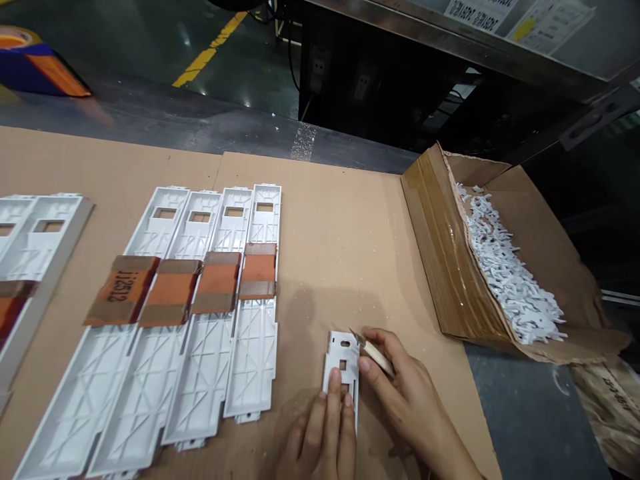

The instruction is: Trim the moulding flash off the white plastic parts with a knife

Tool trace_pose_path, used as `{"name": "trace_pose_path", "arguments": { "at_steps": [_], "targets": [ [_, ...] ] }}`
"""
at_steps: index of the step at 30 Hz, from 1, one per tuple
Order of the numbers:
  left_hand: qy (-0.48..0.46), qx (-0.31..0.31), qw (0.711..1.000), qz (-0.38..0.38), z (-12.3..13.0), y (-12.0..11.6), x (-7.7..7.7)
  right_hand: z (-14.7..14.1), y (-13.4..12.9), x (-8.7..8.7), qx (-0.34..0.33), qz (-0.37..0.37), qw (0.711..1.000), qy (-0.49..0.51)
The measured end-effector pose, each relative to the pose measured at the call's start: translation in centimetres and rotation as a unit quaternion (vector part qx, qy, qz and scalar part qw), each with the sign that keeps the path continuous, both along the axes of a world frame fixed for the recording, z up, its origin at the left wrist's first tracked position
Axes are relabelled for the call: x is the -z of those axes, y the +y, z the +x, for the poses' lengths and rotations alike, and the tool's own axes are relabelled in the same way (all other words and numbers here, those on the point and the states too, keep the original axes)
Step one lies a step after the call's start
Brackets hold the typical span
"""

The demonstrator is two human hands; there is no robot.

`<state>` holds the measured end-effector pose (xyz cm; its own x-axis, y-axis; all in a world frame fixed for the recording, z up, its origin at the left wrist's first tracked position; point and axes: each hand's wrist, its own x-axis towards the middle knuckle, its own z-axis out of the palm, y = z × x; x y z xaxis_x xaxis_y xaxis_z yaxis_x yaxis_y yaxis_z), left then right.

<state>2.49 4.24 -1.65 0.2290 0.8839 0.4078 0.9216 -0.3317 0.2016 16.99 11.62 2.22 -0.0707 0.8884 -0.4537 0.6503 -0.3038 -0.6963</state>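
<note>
A small white plastic part (342, 357) with cut-out holes lies on the cardboard sheet. My left hand (327, 437) rests on its lower end with fingers stretched out; the wrist is cut off by the frame's bottom. My right hand (413, 393) grips a small knife (377, 358) with a pale handle. The knife's thin dark blade points up and left, at the part's upper right corner; whether it touches the plastic I cannot tell. Left of my hands are several long white ribbed panels (253, 353), each crossed by an orange and brown band (259, 271).
On the right a tilted cardboard box (435, 233) holds a heap of small white scraps (515, 280). More white panels (50, 253) sit at the far left. A tape roll (43, 63) is at the upper left. A metal-edged shelf (480, 50) overhangs the back right.
</note>
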Motion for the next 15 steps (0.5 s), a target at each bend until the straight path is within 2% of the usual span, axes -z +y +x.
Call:
{"name": "trace_pose_path", "arguments": {
  "at_steps": [3, 8, 11, 15],
  "targets": [
    [-0.028, 0.015, 0.999, -0.026, -0.3, -0.2, 0.1, 0.3, -1.2, 0.2, 0.024, 0.028, 0.999, -0.009],
    [-0.064, 0.082, 0.993, -0.051, -2.0, -0.2, 0.2, 1.3, -3.7, 0.3, 0.064, 0.054, 0.996, -0.001],
    [-0.025, 0.157, 0.987, -0.031, -3.5, -0.1, -0.4, 2.5, -5.4, 0.2, 0.107, 0.061, 0.992, 0.011],
    [0.039, 0.287, 0.957, -0.02, -4.6, 1.0, -2.4, 4.8, -7.4, -0.3, 0.17, 0.066, 0.983, 0.008]
  ]
}}
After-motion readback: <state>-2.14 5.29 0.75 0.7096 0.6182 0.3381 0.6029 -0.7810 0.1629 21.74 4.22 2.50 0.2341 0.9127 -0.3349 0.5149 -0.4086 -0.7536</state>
